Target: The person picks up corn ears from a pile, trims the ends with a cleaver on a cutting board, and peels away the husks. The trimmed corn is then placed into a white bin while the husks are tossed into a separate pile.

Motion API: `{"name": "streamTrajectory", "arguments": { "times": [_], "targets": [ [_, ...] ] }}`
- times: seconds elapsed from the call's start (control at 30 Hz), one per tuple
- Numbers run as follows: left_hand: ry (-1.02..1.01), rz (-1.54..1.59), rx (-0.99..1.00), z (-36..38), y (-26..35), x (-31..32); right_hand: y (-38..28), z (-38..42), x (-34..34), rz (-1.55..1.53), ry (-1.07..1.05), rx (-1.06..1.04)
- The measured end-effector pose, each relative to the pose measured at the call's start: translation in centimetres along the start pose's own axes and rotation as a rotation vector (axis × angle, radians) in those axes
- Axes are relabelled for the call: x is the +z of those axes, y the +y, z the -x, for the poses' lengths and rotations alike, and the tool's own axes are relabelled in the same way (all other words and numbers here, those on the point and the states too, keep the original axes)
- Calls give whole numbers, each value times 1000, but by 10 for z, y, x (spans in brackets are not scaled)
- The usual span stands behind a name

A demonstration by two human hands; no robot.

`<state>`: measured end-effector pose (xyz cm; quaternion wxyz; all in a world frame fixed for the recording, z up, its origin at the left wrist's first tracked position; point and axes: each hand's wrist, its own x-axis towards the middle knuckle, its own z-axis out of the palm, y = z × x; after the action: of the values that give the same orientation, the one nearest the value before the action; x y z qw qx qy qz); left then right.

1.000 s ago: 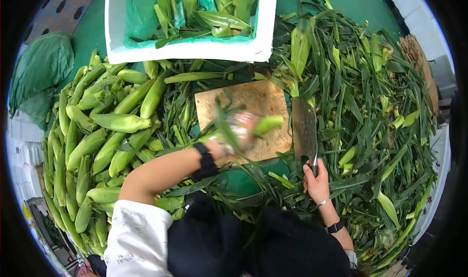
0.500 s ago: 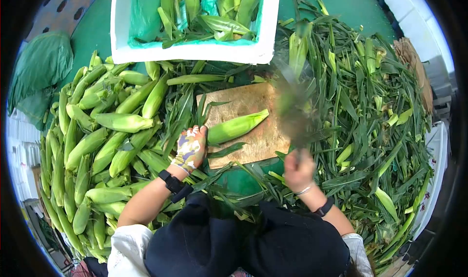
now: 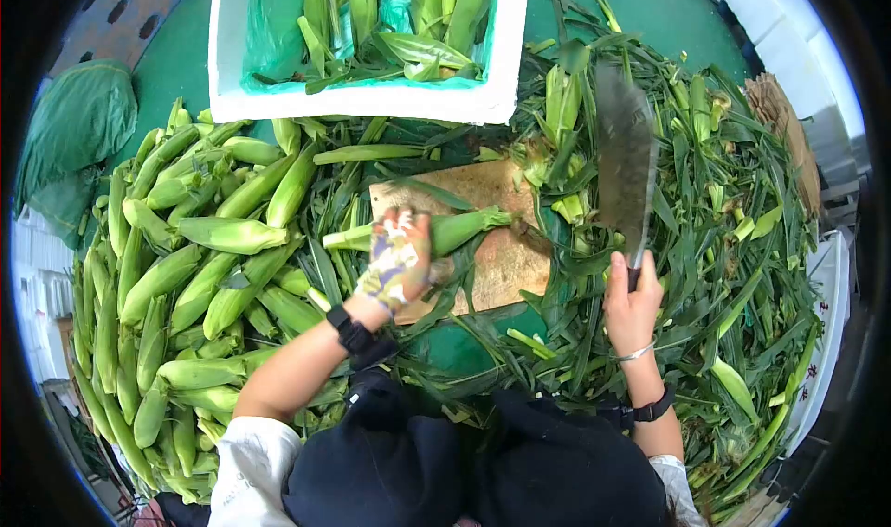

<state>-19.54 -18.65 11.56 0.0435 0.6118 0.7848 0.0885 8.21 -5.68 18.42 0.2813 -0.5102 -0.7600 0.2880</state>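
My left hand [image 3: 397, 258], in a patterned glove with bare fingertips, is wrapped round a green corn cob [image 3: 464, 230] lying across the wooden board [image 3: 506, 276]. The tip of the cob points right, and its pale stalk end shows left of my hand. To the right of the board, my bare right hand [image 3: 634, 300] grips the dark handle of a broad cleaver [image 3: 626, 160]. The blade stands away from the board, over leaves, slightly blurred.
Unhusked corn [image 3: 232, 234] is heaped at the left. A white foam box [image 3: 362, 107] with a green liner holds more corn at the top. Cut leaves [image 3: 687, 239] cover the right side. A green bag [image 3: 83, 137] lies at the upper left.
The cleaver has moved up and right, away from the board, with my right hand. My left hand has shifted right, and a different cob with its stalk now lies under it.
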Motion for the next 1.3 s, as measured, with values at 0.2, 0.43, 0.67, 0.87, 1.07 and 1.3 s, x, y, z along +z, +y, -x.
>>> {"name": "streamTrajectory", "arguments": {
  "times": [0.2,0.43,0.67,0.87,1.07,1.3],
  "targets": [
    [-153,-43,-76,22,-15,42,-14,19,36,-345,33,-306],
    [-396,62,-71,14,-18,-22,29,44,72,378,-435,-182],
    [-393,8,-29,33,-31,-7,7,65,49,34,-447,-153],
    [-450,309,-213,57,-27,-3,32,57,77,195,-484,-48],
    [-666,1385,-716,77,8,12,-27,38,37,-189,-113,-107],
    [-716,1308,-446,78,0,-9,35,92,90,215,-567,21]
  ]
}}
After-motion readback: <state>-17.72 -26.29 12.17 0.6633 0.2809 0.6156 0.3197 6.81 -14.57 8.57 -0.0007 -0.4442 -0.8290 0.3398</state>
